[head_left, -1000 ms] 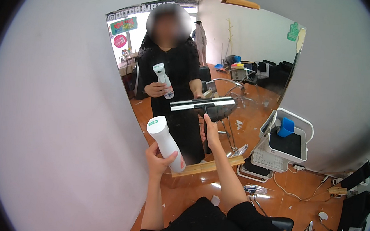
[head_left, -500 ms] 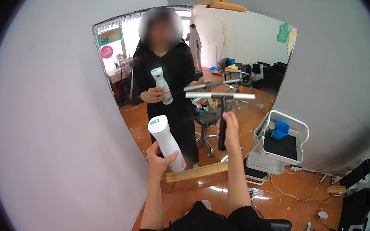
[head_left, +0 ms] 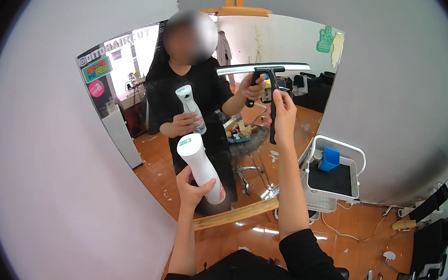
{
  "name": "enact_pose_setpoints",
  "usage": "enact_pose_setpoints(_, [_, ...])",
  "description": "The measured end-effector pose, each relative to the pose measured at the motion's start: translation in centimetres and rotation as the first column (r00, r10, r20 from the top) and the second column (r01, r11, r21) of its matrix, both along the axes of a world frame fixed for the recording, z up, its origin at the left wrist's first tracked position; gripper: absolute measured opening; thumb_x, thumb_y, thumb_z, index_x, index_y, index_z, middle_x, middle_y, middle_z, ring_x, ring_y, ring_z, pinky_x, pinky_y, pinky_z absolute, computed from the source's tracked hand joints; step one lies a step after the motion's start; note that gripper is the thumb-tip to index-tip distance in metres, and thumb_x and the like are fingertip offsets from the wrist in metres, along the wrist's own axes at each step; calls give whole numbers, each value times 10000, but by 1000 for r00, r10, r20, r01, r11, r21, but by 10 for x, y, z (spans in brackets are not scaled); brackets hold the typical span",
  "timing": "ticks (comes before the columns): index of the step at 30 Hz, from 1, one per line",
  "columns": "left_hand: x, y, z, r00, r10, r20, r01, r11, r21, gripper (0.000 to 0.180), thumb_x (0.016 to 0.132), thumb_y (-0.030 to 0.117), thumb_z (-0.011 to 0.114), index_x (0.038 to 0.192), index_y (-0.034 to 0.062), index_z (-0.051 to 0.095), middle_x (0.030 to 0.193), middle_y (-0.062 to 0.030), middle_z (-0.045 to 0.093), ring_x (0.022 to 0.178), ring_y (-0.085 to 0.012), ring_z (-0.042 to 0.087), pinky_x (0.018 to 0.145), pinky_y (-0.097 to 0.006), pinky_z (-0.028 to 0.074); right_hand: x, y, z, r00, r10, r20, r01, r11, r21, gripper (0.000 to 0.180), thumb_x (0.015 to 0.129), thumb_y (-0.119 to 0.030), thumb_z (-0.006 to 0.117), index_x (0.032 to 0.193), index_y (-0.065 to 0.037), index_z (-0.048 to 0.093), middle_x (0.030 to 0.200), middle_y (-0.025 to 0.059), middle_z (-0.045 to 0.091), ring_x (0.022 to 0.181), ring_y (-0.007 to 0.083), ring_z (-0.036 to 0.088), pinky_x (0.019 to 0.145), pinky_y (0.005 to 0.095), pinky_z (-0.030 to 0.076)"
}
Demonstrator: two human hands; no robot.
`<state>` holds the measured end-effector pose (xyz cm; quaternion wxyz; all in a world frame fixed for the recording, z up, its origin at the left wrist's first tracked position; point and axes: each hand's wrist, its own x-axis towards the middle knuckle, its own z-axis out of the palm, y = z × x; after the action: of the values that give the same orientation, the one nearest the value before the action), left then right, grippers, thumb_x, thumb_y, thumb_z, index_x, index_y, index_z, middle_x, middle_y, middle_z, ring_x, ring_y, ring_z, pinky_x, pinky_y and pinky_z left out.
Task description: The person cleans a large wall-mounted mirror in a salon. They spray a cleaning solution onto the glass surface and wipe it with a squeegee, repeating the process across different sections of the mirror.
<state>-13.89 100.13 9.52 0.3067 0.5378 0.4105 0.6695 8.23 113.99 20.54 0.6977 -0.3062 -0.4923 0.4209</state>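
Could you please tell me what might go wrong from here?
The white spray bottle, tilted in the left hand, might knock the mirror if swung forward. The squeegee in the right hand could catch the green sticker if raised. Someone might trip on the white cable on the floor.

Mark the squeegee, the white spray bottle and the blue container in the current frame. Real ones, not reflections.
Squeegee [head_left: 274,81]: head view, upper part of its black handle.
White spray bottle [head_left: 202,167]: head view, middle of its body.
Blue container [head_left: 329,159]: head view, its side wall.
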Motion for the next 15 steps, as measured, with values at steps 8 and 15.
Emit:
enact_pose_setpoints(8, [25,9,-3,999,-52,14,52,999,-1,411,633,180,780,953,-23,619,834,-53,646,758,-129,625,704,-264,497,14,-25,-57,1000,10,19,-7,985,-170,269,928,-313,552,894,-47,567,526,-6,474,349,60,394,320,204,268])
enact_pose_setpoints(15, [38,5,-10,998,-55,20,56,998,-23,411,634,184,780,952,-22,621,824,-45,644,751,-123,620,696,-257,492,21,-47,-114,999,-10,32,19,951,-308,271,945,-302,516,808,-68,513,527,5,459,366,66,390,327,207,279])
